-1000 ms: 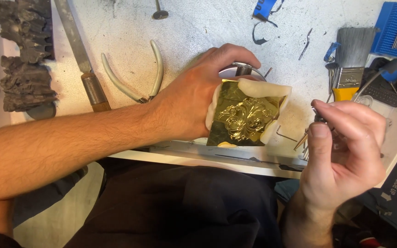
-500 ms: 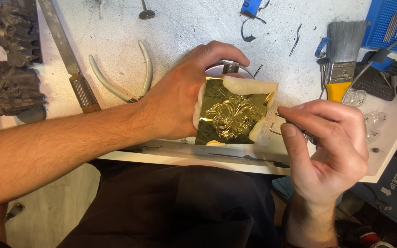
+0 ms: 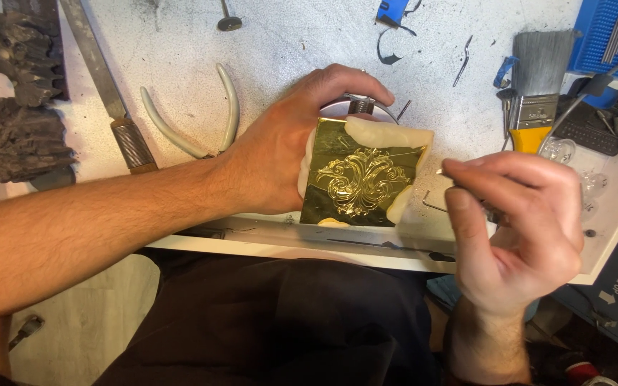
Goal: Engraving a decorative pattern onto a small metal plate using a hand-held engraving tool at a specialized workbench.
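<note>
Speckled white bench, gold embossed plate between left hand and right hand.

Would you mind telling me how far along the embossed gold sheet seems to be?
A scrolled ornament already stands raised in the middle of the gold metal sheet, which sits on a pale putty-like backing. The left hand steadies that block on the white bench. The right hand pinches a thin tool at the sheet's right edge. The sheet's borders are flat and unworked.
</note>
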